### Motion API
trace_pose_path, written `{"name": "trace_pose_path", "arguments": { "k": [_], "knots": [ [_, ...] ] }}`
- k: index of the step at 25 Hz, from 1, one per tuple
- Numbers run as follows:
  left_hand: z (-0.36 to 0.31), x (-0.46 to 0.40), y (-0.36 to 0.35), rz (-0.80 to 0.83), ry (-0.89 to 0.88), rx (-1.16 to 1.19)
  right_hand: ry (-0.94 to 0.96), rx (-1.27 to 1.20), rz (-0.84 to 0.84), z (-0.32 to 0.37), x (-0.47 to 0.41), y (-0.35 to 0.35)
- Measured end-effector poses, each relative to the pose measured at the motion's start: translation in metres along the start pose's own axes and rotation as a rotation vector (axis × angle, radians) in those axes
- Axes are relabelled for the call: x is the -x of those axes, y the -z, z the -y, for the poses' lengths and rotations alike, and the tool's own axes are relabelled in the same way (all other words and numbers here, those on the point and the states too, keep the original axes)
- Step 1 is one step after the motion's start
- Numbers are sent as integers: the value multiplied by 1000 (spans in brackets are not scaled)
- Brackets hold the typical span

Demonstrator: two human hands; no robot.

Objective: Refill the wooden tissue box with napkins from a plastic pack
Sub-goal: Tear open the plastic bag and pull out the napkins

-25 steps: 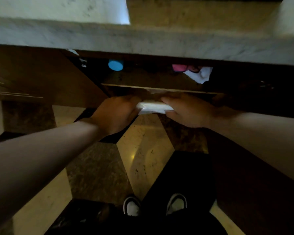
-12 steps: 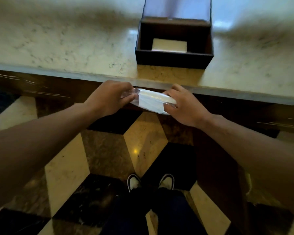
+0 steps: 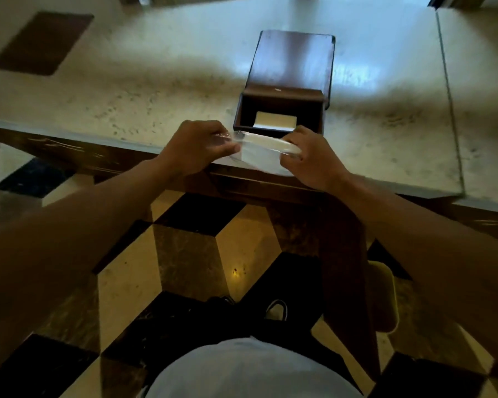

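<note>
A dark wooden tissue box [image 3: 282,106] stands open on the marble counter, its lid [image 3: 293,57] folded back away from me. A small pale stack of napkins [image 3: 275,121] lies low inside it. Just in front of the box, over the counter's near edge, I hold a clear plastic pack of white napkins [image 3: 260,152]. My left hand [image 3: 193,147] pinches the pack's left end of loose film. My right hand [image 3: 311,158] grips its right end. The pack's underside is hidden.
The pale marble counter [image 3: 156,90] has a dark wooden front edge [image 3: 78,153] and a seam at the right. A brown rectangular mat [image 3: 42,43] lies at the far left. Below are a chequered marble floor [image 3: 184,254] and my shoes [image 3: 276,310].
I have lifted the pack from the shelf under the counter up to the counter's edge, right in front of the open box. The view has risen to show the whole countertop.
</note>
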State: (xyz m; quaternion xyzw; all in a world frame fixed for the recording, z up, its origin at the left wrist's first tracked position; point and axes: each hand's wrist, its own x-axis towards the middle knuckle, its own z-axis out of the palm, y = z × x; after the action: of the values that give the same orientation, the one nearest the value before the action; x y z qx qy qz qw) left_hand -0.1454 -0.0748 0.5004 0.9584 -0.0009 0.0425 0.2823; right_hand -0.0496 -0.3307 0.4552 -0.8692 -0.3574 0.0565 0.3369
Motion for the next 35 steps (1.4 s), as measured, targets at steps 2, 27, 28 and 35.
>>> {"name": "trace_pose_path", "arguments": {
  "k": [2, 27, 28, 35],
  "knots": [
    [-2, 2, 11, -6, 8, 50, 29, -19, -27, 5, -6, 7],
    [184, -209, 106, 277, -102, 183, -162, -328, 59, 35, -279, -77],
    [187, -215, 105, 293, -118, 148, -139, -306, 14, 38, -287, -78],
    [194, -239, 99, 331, -43, 108, -14, -183, 63, 37, -314, -70]
  ]
}}
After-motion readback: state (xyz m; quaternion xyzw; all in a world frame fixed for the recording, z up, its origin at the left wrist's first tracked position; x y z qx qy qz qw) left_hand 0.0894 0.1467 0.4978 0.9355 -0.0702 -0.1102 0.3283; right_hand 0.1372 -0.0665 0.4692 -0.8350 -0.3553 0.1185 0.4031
